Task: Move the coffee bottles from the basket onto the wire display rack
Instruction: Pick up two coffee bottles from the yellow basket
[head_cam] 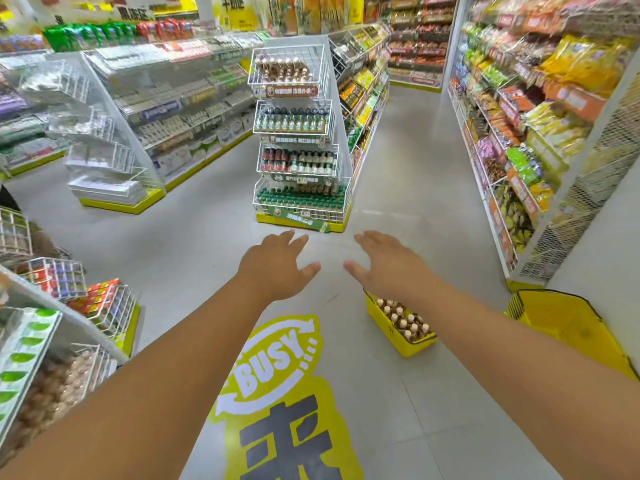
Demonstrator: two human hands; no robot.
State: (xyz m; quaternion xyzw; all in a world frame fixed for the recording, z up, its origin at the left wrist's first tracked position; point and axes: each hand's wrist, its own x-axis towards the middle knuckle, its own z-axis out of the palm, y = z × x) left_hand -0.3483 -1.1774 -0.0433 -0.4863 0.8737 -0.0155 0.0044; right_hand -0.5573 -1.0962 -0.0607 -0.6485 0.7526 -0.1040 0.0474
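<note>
Floor decal: a yellow-and-white "BUSY" sticker [277, 365] lies on the grey floor between your two outstretched forearms, nearest the camera.
Left hand: your left hand [277, 263] reaches forward over the floor, palm down, fingers spread and relaxed, holding nothing.
Right hand: your right hand [388, 263] mirrors it just beside, fingers straight and splayed, also empty.
Basket: a yellow shopping basket [388, 325] sits on the floor under and just beyond your right forearm, partly hidden by the wrist.
Coffee bottles: brown bottles with pale caps [405, 318] stand upright in that basket, packed close together.
Second basket: another yellow basket [568, 327] rests farther right, against the foot of the snack shelving.
Wire display rack: a white wire rack [298, 133] stands at the end of the centre aisle, well beyond your hands, with four stacked tiers.
Top tier: brown bottles [282, 69] like those in the basket fill part of the top wire bin; the lower tiers hold green-capped and dark bottles.
Snack shelves: bagged goods [540, 98] line the right wall.
</note>
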